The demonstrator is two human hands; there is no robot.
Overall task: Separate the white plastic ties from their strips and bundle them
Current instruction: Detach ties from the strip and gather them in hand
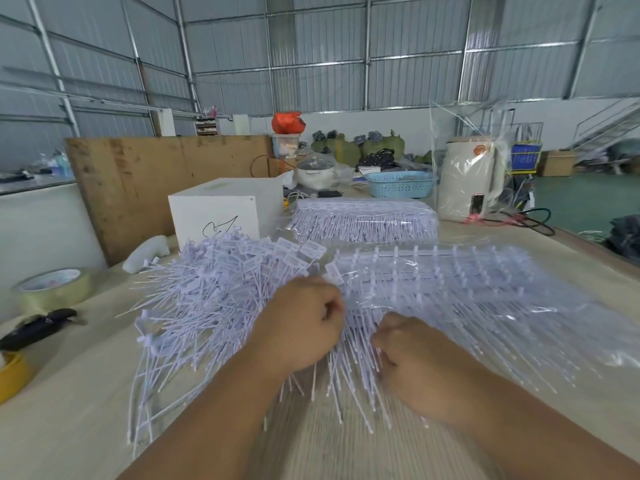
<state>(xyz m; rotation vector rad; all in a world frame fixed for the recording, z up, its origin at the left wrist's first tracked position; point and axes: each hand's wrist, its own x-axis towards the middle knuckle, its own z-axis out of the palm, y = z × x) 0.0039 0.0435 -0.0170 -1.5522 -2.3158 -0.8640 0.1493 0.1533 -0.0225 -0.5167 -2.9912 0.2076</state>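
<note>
Gripping white ties (349, 344) at near centre, left hand (304, 327) and right hand (412, 368) each clenched round stems, loose pile (214, 292) left, bagged strips (467, 292) right. Risk: uneven pulling likely snaps stems or scatters pile.

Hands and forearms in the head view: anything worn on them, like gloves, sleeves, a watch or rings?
Nothing worn that shows. The left hand and right hand are bare, with no gloves, and both forearms are uncovered down to the bottom edge of the frame. No watch, bracelet or sleeve cuff shows. The fingers are curled away, so rings cannot be ruled out.
</note>
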